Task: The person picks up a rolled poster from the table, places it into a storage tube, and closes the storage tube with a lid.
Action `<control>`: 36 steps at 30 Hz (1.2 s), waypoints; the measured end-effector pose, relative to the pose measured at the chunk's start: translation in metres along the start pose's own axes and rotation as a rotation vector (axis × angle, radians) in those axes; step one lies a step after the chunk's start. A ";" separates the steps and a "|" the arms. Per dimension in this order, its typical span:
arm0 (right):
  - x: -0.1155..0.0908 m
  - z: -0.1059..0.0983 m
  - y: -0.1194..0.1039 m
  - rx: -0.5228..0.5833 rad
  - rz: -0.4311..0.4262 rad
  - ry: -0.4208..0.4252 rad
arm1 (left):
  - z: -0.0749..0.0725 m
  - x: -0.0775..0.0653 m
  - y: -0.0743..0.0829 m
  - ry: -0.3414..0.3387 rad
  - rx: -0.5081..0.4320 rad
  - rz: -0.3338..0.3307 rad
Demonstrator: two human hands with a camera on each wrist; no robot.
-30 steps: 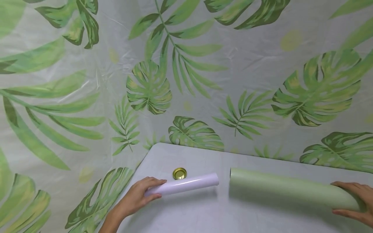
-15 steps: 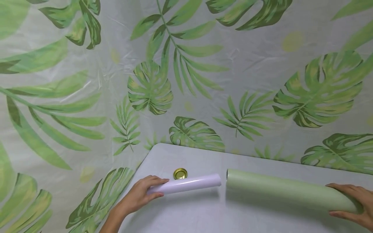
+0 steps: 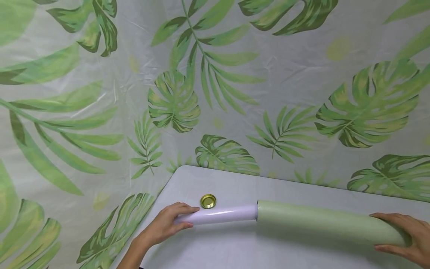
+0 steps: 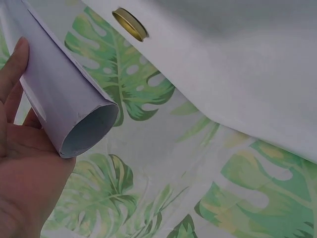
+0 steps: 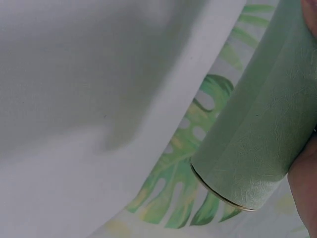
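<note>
My left hand (image 3: 169, 223) grips a glossy pale-lilac paper roll (image 3: 225, 214) near its left end, thumb below and fingers above. In the left wrist view, the lilac roll (image 4: 54, 79) shows a hollow round end and a lengthwise overlapping edge. My right hand (image 3: 404, 235) holds a thicker light-green tube (image 3: 322, 220) around its right end. The lilac roll's right end sits at the green tube's left mouth, its tip hidden there. Both are held above the white table, casting shadows. The green tube (image 5: 252, 134) has a thin gold rim at its end in the right wrist view.
A gold round lid (image 3: 208, 201) lies on the white tabletop (image 3: 235, 246) just behind the lilac roll. The table's rounded far-left corner meets a wall covering (image 3: 235, 112) printed with green leaves.
The green tube has moved left and the lilac roll slightly right, now level with it. The gap between their ends has closed, with the roll's tip entering the tube's mouth.
</note>
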State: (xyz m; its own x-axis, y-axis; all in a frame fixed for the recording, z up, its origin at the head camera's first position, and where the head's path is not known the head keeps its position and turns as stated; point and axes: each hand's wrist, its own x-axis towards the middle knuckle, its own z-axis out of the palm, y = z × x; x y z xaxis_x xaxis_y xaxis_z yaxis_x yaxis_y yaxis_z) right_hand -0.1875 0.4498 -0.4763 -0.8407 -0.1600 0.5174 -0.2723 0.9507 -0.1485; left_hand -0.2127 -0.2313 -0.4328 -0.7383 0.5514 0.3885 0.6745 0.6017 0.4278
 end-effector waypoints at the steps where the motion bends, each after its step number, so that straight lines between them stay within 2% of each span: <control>1: 0.001 0.000 -0.001 0.006 0.001 -0.011 | 0.001 0.000 0.000 -0.004 0.000 0.004; 5: 0.004 -0.001 -0.005 0.009 -0.005 -0.033 | 0.002 0.002 0.000 -0.016 -0.001 0.017; 12: 0.008 -0.001 -0.008 0.007 -0.055 0.006 | 0.002 0.005 0.001 -0.049 -0.006 0.006; 20: 0.012 0.002 -0.016 0.090 -0.130 0.037 | 0.002 0.010 0.006 -0.103 -0.072 -0.028; 29: 0.013 0.003 -0.023 0.134 -0.151 0.025 | 0.006 0.015 0.010 -0.147 -0.123 -0.010; 36: 0.012 0.005 -0.025 0.157 -0.173 0.032 | 0.008 0.018 0.015 -0.168 -0.116 -0.001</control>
State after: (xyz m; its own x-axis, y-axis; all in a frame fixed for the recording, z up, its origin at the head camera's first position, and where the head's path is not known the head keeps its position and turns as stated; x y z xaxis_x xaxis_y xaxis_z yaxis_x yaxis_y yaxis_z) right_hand -0.1933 0.4226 -0.4704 -0.7607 -0.3062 0.5723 -0.4827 0.8563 -0.1836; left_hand -0.2161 -0.2072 -0.4261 -0.7217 0.6455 0.2501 0.6618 0.5373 0.5228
